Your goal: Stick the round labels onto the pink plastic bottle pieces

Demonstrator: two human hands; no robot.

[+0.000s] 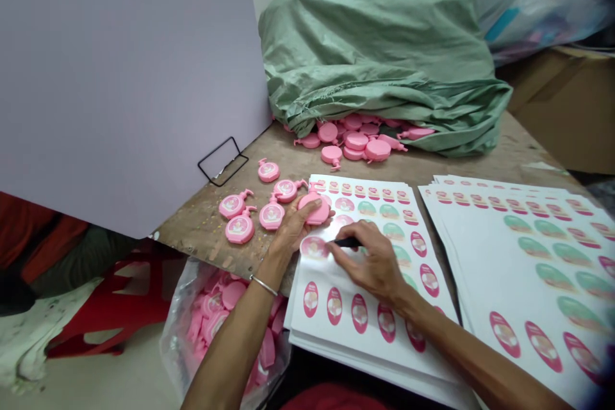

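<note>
Here, left hand [292,225] grips 1 smooth, rounded pink bottle [315,210]; right hand [373,257] pinches black tool [348,242].

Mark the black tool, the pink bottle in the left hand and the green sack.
Black tool [348,242]: head view, middle of its shaft.
Pink bottle [320,213]: head view, its round body.
Green sack [379,25]: head view, upper front.

Pink bottle [314,209], visible face bare; black tool [348,243] slanting over sticker sheet [342,280].

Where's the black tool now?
Head view, below and right of centre: the black tool is in the right hand, beside a round pink sticker on the left sheet stack.
</note>
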